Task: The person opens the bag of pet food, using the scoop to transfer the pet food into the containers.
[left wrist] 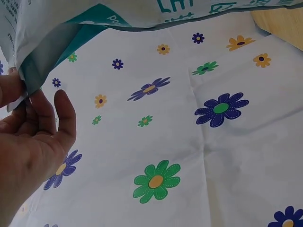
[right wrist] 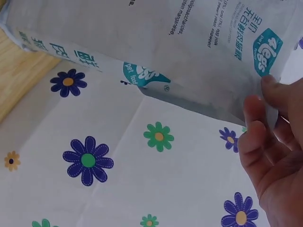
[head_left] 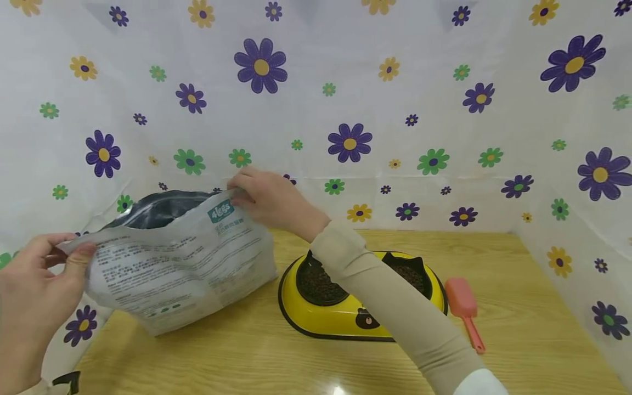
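A white pet food bag [head_left: 182, 269] with printed text and a teal 4legs logo stands tilted at the left of the table, its mouth gaping and the dark silvery lining showing. At the bag's left top corner, my left hand [head_left: 44, 280] pinches the edge between thumb and fingers. My right hand [head_left: 271, 200] grips the opposite top corner near the logo. In the left wrist view the left thumb and fingers [left wrist: 40, 111] close on the bag's folded corner. The right wrist view has the right thumb and fingers [right wrist: 270, 109] on the corner beside the logo. The bag's contents are hidden.
A yellow double pet bowl [head_left: 326, 321] with dark kibble in both black dishes sits right of the bag, partly behind my right forearm. A pink scoop [head_left: 461, 299] lies right of it on the wooden table [head_left: 533, 329]. Flower-printed cloth [head_left: 306, 109] hangs behind and at the sides.
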`<state>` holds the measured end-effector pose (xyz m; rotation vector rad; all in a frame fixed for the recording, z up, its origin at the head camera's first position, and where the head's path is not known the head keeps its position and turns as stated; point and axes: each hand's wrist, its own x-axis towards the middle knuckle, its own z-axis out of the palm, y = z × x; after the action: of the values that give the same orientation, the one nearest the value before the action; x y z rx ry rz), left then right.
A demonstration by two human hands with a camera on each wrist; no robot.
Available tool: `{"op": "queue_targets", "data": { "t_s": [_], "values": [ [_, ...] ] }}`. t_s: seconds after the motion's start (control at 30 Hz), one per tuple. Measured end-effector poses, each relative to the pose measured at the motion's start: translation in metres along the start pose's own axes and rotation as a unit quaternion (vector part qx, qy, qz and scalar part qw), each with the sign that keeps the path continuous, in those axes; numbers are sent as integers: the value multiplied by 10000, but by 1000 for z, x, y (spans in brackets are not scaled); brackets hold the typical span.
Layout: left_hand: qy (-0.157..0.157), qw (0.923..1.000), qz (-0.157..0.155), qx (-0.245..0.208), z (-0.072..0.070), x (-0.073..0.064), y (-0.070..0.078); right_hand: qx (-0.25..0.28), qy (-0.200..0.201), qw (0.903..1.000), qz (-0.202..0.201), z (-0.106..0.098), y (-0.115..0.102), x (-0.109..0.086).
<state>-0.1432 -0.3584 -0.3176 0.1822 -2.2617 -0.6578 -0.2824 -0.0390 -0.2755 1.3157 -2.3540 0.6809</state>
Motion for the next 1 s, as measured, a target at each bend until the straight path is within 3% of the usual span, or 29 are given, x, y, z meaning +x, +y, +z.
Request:
{"op": "queue_targets", "data": {
  "t_s": [0.13, 0.3, 0.37, 0.5, 0.57, 0.73, 0.87, 1.0],
  "values": [
    [147, 9980, 598, 121, -1, -5, 0, 62, 30, 10000, -11, 7, -2, 1],
    [336, 9968, 716, -97, 0, -7, 1, -200, 392, 9990, -121, 13, 0, -3],
    [279, 9969, 682, -287, -1, -6, 2, -230, 552, 9981, -134, 14, 0, -3],
    [13, 9918, 1141, -582, -3, 4, 3, -135, 615, 9979, -173, 12, 0, -2],
    [-121, 9891, 1357, -557, -4, 11, 4, -132, 519, 9985, -146, 9, -2, 0],
    [-381, 9875, 1501, -282, -5, 16, 5, -110, 27, 9999, -96, 9, -10, 5],
    [-380, 9815, 1863, -210, -5, 14, 5, -61, -78, 9999, -123, 14, -16, 7],
    [-276, 9745, 2222, -139, -7, 17, 6, -200, 218, 9995, -145, 18, -18, 8]
  ]
}}
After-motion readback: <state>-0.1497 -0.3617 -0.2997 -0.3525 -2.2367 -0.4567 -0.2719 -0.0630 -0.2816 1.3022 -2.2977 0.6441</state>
